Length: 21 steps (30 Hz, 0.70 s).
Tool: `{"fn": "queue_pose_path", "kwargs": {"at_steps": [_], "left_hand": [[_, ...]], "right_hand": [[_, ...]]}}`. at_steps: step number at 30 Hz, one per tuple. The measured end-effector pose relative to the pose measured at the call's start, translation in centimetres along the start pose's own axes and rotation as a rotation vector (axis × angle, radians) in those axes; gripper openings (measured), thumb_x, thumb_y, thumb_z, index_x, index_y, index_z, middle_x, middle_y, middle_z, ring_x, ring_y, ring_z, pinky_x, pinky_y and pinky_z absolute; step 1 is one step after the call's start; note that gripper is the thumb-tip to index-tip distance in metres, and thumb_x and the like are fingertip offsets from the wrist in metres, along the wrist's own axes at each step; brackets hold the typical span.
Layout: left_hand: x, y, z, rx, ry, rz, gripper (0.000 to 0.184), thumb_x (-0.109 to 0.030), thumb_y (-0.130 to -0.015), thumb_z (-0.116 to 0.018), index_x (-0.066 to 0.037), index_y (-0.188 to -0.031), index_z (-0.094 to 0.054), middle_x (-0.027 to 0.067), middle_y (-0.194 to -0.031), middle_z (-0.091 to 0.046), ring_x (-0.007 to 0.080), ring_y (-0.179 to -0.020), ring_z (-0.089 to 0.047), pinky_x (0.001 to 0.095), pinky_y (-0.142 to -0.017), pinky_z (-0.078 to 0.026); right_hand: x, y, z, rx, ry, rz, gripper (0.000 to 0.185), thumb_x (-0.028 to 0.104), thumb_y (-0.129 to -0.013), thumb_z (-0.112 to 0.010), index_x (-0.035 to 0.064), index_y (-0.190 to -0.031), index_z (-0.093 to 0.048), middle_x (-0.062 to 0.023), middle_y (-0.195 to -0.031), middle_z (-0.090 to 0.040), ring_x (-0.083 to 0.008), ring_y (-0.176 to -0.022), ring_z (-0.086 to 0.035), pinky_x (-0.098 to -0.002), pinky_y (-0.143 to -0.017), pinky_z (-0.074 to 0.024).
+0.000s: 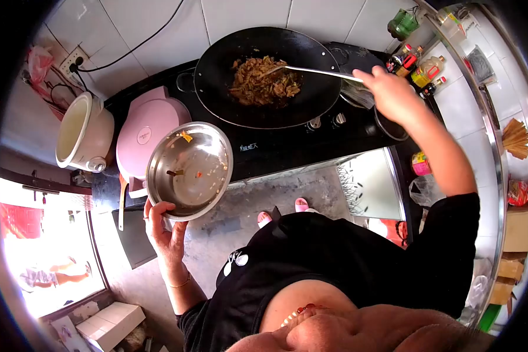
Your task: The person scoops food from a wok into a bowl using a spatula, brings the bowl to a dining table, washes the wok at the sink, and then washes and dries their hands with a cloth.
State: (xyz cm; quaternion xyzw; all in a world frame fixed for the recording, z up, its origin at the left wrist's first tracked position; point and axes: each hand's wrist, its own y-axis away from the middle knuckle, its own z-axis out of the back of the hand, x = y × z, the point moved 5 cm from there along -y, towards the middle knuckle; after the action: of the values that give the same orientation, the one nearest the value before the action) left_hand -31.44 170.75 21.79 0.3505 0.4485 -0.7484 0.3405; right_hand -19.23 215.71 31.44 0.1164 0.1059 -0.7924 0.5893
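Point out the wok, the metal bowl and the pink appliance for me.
Wok (214, 76): head view, on its bare inner wall.
Metal bowl (163, 167): head view, on its inner wall.
Pink appliance (155, 115): head view, on its lid.

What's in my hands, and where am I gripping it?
Left hand: shiny round metal bowl, by its rim. Right hand: long silvery utensil, by its handle end.

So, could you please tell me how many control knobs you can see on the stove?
2: the left knob beside the near rim of the wok, and the right knob next to it. Others may be hidden.
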Motion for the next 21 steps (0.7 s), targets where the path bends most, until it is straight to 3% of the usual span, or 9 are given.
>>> {"fn": "queue_pose_path", "kwargs": {"at_steps": [3,5,7,9,11,16,19,21], "left_hand": [[0.7,-0.2,0.1,0.020,-0.072,-0.019,0.042,-0.033,-0.073,-0.073,-0.001,-0.093,-0.056,0.0092,-0.102,-0.049,0.0145,-0.080,-0.045,0.0265,-0.076,-0.038],[0.5,-0.6,-0.4,-0.004,-0.030,0.001,0.043,-0.033,-0.073,-0.073,0.000,-0.094,-0.055,0.0086,-0.102,-0.047,0.0133,-0.079,-0.044,0.0252,-0.075,-0.037],[0.4,-0.8,-1.0,-0.027,-0.005,0.015,0.043,-0.033,-0.073,-0.073,0.000,-0.094,-0.055,0.0088,-0.103,-0.047,0.0130,-0.079,-0.044,0.0249,-0.074,-0.037],[0.3,-1.0,-1.5,-0.035,-0.030,0.004,0.042,-0.032,-0.074,-0.073,0.000,-0.095,-0.054,0.0092,-0.106,-0.047,0.0127,-0.079,-0.044,0.0245,-0.074,-0.037],[0.1,-1.1,-2.1,-0.033,-0.075,-0.003,0.042,-0.031,-0.074,-0.073,0.000,-0.096,-0.054,0.0097,-0.107,-0.047,0.0131,-0.081,-0.045,0.0247,-0.075,-0.037],[-0.9,-1.3,-5.1,-0.108,0.017,0.087,0.040,-0.029,-0.075,-0.072,-0.001,-0.097,-0.054,0.0101,-0.110,-0.045,0.0153,-0.092,-0.046,0.0256,-0.081,-0.036],[-1.8,-1.8,-8.1,-0.151,-0.010,0.132,0.040,-0.027,-0.075,-0.073,-0.001,-0.097,-0.054,0.0098,-0.111,-0.044,0.0156,-0.093,-0.045,0.0260,-0.082,-0.036],[-2.5,-2.0,-9.3,-0.172,-0.034,0.135,0.039,-0.026,-0.074,-0.073,-0.001,-0.097,-0.053,0.0095,-0.111,-0.044,0.0156,-0.093,-0.045,0.0262,-0.083,-0.036]], "right_hand": [[-4.4,-1.5,1.1,0.114,-0.322,-0.018,0.039,0.007,-0.080,-0.049,0.0121,-0.118,-0.054,-0.0203,-0.092,-0.059,-0.0322,-0.085,-0.059,-0.0418,-0.077,-0.0455],[-6.6,-2.9,1.6,0.119,-0.287,0.112,0.036,0.008,-0.080,-0.050,0.0122,-0.116,-0.055,-0.0164,-0.081,-0.062,-0.0254,-0.072,-0.060,-0.0383,-0.067,-0.0471],[-7.0,-3.4,3.4,0.578,-0.405,-0.323,0.038,0.008,-0.083,-0.048,0.0129,-0.119,-0.055,-0.0084,-0.064,-0.054,-0.0157,-0.050,-0.053,-0.0278,-0.045,-0.0426],[-8.1,-4.6,3.8,0.727,-0.390,-0.303,0.038,0.010,-0.082,-0.044,0.0148,-0.117,-0.057,-0.0026,-0.057,-0.047,-0.0078,-0.037,-0.042,-0.0236,-0.033,-0.0327],[-10.1,-6.2,3.2,0.818,-0.331,-0.325,0.034,0.010,-0.080,-0.045,0.0130,-0.110,-0.060,-0.0026,-0.054,-0.046,-0.0080,-0.036,-0.040,-0.0254,-0.032,-0.0340],[-12.6,-9.4,-0.4,1.145,-0.584,-0.451,0.020,0.014,-0.085,-0.042,0.0118,-0.098,-0.056,-0.0042,-0.052,-0.045,-0.0084,-0.035,-0.038,-0.0242,-0.030,-0.0304],[-10.8,-12.7,-7.7,1.175,-0.785,-0.237,0.011,0.020,-0.088,-0.042,0.0153,-0.091,-0.051,-0.0014,-0.049,-0.040,-0.0075,-0.035,-0.034,-0.0239,-0.030,-0.0278],[-8.8,-13.6,-10.5,1.104,-0.907,-0.212,0.016,0.026,-0.088,-0.043,0.0160,-0.096,-0.053,-0.0010,-0.052,-0.041,-0.0071,-0.037,-0.034,-0.0238,-0.032,-0.0295]]}}
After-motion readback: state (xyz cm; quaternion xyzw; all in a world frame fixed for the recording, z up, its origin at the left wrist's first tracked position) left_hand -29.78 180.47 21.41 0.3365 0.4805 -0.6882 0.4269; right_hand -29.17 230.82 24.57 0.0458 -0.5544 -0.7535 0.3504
